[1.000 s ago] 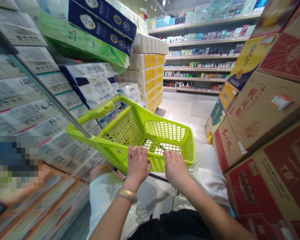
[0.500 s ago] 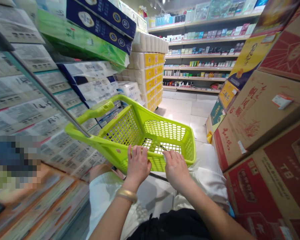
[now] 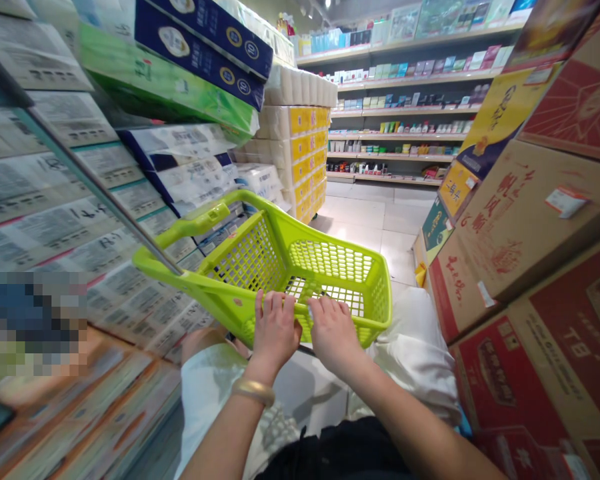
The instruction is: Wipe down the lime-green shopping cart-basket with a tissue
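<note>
A lime-green wheeled shopping basket (image 3: 215,292) with perforated walls stands in front of me, its visible inside bare. My left hand (image 3: 276,330) has its fingers hooked over the near rim, and a gold bracelet circles the wrist. Close beside it, my right hand (image 3: 333,332) curls over the same rim farther right. The thumbs and the undersides of both grips are mostly hidden. On the basket's left end are a green carrying handle (image 3: 200,223) and a metal pull rod (image 3: 111,200) that slants up to the left.
Tissue packs (image 3: 200,50) and stacked white packages (image 3: 25,180) wall the left side. Cardboard cartons (image 3: 525,220) line the right. Toilet roll packs (image 3: 307,163) stand beyond the basket. Shelves (image 3: 405,113) of small goods cross the back, past a tiled floor (image 3: 365,207).
My right hand has slid left along the rim, closer to my left hand. The left hand and the basket stay almost where they were.
</note>
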The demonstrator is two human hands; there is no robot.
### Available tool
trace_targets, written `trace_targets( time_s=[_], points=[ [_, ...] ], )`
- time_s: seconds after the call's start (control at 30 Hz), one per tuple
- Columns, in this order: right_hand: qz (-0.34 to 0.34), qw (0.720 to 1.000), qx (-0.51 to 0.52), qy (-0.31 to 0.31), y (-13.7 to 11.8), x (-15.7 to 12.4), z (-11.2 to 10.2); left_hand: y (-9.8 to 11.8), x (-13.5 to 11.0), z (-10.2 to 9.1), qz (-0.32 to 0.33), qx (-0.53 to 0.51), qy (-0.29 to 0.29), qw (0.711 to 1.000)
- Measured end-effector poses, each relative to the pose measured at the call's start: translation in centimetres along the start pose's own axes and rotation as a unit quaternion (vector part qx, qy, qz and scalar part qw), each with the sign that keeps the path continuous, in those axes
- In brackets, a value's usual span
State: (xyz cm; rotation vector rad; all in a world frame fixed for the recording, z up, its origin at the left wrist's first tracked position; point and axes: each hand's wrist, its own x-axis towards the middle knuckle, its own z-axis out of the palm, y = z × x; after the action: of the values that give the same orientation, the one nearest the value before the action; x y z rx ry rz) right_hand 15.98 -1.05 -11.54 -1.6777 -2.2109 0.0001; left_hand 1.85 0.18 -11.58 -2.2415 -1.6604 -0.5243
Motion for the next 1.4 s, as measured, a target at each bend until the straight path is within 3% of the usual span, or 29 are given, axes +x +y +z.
trace_targets(
  time_s=[0.1, 0.2, 0.5, 0.63, 0.83, 0.97, 1.2, 1.4],
  points=[
    [0.027, 0.999, -0.014, 0.023, 2.4, -1.8, -0.1, 0.1, 0.0, 0.1, -0.001, -0.004, -0.001, 1.0],
    [0.051, 0.998, -0.024, 0.032, 2.9, -2.4, -0.2, 0.3, 0.0, 0.2, -0.007, -0.002, -0.004, 1.0],
    [0.0, 1.0, 0.009, -0.02, -2.5, 1.3, 0.1, -0.1, -0.2, 0.1, -0.001, 0.014, 0.001, 1.0],
    [-0.024, 1.0, 0.004, 0.005, -0.6, 0.1, 0.4, -0.4, -0.3, 0.1, 0.003, 0.014, -0.006, 1.0],
    [0.018, 0.998, -0.039, 0.04, 3.0, -2.8, 0.3, -0.3, -0.2, 0.1, -0.001, 0.002, -0.009, 1.0],
    [0.039, 0.999, -0.037, 0.008, 2.5, -2.2, -0.1, 0.0, 0.0, -0.3, -0.006, -0.011, -0.012, 1.0],
    [0.001, 0.999, -0.012, -0.032, -0.2, 0.8, -0.4, 1.2, -0.5, 0.5, 0.057, -0.066, -0.02, 0.996],
    [-0.004, 0.999, -0.023, -0.03, 2.8, -0.8, -0.5, 1.0, -0.2, 0.8, 0.049, -0.067, -0.03, 0.996]
  ],
)
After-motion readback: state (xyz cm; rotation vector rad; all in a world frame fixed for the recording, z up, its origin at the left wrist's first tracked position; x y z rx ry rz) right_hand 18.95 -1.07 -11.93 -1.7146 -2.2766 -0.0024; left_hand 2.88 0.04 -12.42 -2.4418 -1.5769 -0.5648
